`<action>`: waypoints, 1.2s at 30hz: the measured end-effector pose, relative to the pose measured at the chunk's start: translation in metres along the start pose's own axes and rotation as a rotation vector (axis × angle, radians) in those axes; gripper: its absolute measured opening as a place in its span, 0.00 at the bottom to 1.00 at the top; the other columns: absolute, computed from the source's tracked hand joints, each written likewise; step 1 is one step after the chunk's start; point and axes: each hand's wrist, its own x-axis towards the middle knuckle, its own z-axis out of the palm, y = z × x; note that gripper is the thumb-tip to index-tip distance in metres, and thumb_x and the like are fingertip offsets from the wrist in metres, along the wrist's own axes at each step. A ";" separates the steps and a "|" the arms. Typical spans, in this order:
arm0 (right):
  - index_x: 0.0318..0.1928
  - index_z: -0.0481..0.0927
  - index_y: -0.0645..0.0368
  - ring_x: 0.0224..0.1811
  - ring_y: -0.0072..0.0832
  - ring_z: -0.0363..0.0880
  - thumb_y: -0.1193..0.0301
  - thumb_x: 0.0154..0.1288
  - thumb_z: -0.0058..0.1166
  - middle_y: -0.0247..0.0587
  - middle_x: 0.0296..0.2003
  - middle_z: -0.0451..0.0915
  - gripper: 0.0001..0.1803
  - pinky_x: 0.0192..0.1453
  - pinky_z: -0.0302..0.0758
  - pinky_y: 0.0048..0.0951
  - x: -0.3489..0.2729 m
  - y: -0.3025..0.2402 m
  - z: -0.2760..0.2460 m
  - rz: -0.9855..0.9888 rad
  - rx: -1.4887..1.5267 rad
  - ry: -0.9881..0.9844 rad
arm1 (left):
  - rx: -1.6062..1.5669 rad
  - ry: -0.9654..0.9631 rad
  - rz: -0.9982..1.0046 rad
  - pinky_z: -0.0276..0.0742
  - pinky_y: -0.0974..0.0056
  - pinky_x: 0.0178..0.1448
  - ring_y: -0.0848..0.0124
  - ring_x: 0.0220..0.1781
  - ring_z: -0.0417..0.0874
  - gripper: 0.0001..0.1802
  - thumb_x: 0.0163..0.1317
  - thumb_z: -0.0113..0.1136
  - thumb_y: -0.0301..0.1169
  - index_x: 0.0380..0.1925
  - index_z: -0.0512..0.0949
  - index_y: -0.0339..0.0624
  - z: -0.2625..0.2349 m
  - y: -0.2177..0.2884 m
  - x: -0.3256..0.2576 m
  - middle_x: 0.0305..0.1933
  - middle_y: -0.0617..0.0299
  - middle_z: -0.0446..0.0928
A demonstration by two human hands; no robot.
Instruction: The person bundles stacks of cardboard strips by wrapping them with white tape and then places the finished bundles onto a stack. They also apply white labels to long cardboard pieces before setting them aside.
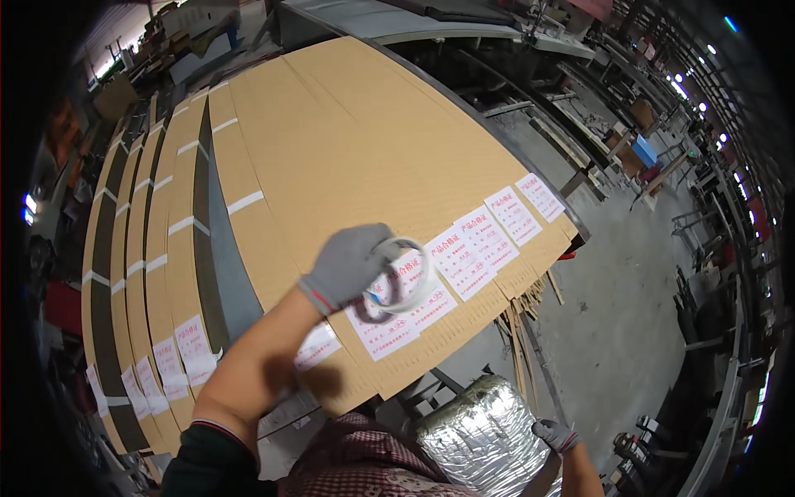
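My left hand [348, 263], in a grey glove, is closed round a roll of clear tape [406, 307]. It holds the roll just above the sheets of brown corrugated cardboard [331, 141] on the table. Beneath the roll lie white paper labels with red print [474, 251], set in a row along the near edge of the cardboard. My right hand [555, 435], also gloved, is low at the right beside a silver foil-wrapped bundle [480, 427]. Its fingers are curled together; whether they grip anything is hidden.
To the left lie long narrow cardboard-faced bundles [178, 248], bound with white tape strips and bearing similar labels. Thin wooden sticks [520, 352] jut out below the table's right edge. Grey concrete floor [621, 331] stretches to the right, with machinery and timber farther off.
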 end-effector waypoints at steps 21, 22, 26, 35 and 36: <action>0.60 0.66 0.59 0.49 0.36 0.81 0.71 0.61 0.63 0.43 0.50 0.78 0.29 0.49 0.84 0.42 0.057 -0.215 0.228 -0.389 1.134 -0.094 | 0.134 0.068 0.204 0.46 0.40 0.76 0.53 0.65 0.71 0.26 0.74 0.37 0.49 0.54 0.74 0.40 0.000 -0.101 -0.010 0.55 0.50 0.77; 0.59 0.67 0.62 0.46 0.37 0.82 0.74 0.60 0.63 0.45 0.48 0.78 0.28 0.47 0.85 0.43 0.059 -0.212 0.229 -0.410 1.164 -0.044 | 0.126 0.056 0.199 0.46 0.40 0.76 0.53 0.65 0.71 0.26 0.74 0.37 0.49 0.54 0.74 0.40 0.001 -0.103 -0.006 0.55 0.50 0.77; 0.57 0.69 0.65 0.48 0.35 0.82 0.75 0.59 0.64 0.46 0.48 0.79 0.27 0.50 0.83 0.37 0.044 -0.210 0.223 -0.371 1.134 -0.008 | 0.197 0.037 0.200 0.46 0.39 0.75 0.56 0.65 0.72 0.25 0.74 0.37 0.48 0.52 0.76 0.41 -0.003 -0.100 -0.003 0.55 0.52 0.77; 0.65 0.65 0.65 0.55 0.41 0.80 0.57 0.60 0.65 0.48 0.55 0.77 0.39 0.53 0.84 0.41 0.050 -0.166 0.222 -0.527 1.146 -0.092 | 0.210 0.102 0.694 0.59 0.44 0.71 0.50 0.62 0.74 0.11 0.60 0.56 0.36 0.33 0.79 0.39 0.000 -0.049 -0.046 0.52 0.48 0.78; 0.65 0.65 0.65 0.55 0.41 0.80 0.57 0.60 0.65 0.48 0.55 0.77 0.39 0.53 0.84 0.41 0.051 -0.163 0.223 -0.515 1.151 -0.088 | 0.049 0.046 0.725 0.64 0.45 0.69 0.48 0.60 0.75 0.09 0.58 0.57 0.33 0.30 0.79 0.38 0.012 -0.031 -0.063 0.51 0.47 0.79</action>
